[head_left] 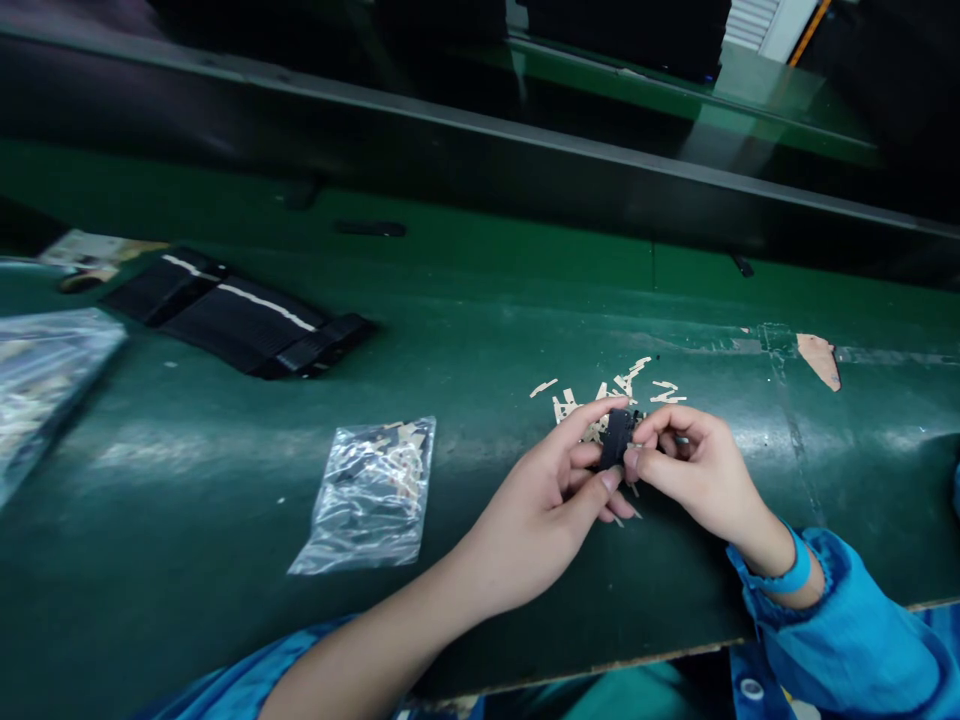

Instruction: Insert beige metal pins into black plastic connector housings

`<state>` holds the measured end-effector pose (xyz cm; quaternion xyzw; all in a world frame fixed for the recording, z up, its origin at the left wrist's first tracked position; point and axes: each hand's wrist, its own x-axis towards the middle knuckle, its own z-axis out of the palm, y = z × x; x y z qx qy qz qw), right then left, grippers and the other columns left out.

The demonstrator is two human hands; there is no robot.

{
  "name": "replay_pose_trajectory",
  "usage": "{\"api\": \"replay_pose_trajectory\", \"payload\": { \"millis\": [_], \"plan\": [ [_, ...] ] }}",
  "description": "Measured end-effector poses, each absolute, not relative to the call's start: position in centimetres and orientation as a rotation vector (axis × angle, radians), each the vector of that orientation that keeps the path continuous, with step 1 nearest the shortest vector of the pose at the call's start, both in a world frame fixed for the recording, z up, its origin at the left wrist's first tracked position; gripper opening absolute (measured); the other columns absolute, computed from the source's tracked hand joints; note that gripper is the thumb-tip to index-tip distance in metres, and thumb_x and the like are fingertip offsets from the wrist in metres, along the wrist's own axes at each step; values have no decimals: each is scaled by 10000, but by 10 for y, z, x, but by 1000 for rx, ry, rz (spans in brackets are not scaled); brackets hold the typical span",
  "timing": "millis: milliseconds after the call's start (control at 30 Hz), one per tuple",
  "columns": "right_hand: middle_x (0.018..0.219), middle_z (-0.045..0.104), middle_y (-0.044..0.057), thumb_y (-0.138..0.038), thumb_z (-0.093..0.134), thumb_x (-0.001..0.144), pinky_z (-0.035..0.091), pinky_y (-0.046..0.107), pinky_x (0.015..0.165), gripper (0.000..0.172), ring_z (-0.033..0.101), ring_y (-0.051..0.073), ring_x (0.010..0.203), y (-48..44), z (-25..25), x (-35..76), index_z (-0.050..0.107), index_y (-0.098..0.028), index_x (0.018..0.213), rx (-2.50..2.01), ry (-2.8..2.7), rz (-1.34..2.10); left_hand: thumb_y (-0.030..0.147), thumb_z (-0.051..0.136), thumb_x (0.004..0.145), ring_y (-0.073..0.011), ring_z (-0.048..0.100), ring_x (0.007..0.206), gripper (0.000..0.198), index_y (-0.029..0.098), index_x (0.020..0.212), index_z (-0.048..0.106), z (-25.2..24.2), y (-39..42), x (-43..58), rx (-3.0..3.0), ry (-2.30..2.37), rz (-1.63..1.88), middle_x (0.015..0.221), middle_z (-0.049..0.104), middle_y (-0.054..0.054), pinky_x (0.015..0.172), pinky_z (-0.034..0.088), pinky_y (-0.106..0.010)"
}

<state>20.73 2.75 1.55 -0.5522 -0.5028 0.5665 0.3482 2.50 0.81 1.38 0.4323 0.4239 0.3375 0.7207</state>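
Note:
A small black part point(616, 438) is gripped between the thumb and fingers of my left hand point(551, 500). Close against its right side, my right hand point(686, 460) has thumb and forefinger pinched together at the part's edge; what lies between those fingertips is too small to make out. Beneath and behind both hands, several thin pale metal pieces point(568, 402) lie loosely on the green table point(480, 370). A few slim pieces also show below my left fingertips.
Left of my hands lies a clear plastic bag point(375, 495) with pale pieces inside. Black strip-like parts point(240, 310) and another plastic bag point(45, 370) are farther left. A tan scrap point(819, 360) lies at right. A long dark ledge point(450, 150) crosses behind.

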Motion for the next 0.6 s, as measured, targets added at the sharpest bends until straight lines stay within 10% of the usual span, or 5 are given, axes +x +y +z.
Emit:
{"api": "replay_pose_trajectory", "payload": {
  "millis": [600],
  "plan": [
    [548,695,-22,-240,760,810,420,262,530,177,570,124,507,30,22,210,633,-210,691,-1333,-1245,1661,196,606,962,-187,758,713,546,224,1484,450,21,12,18,931,882,632,888,708,-6,682,566,-325]
  ]
}}
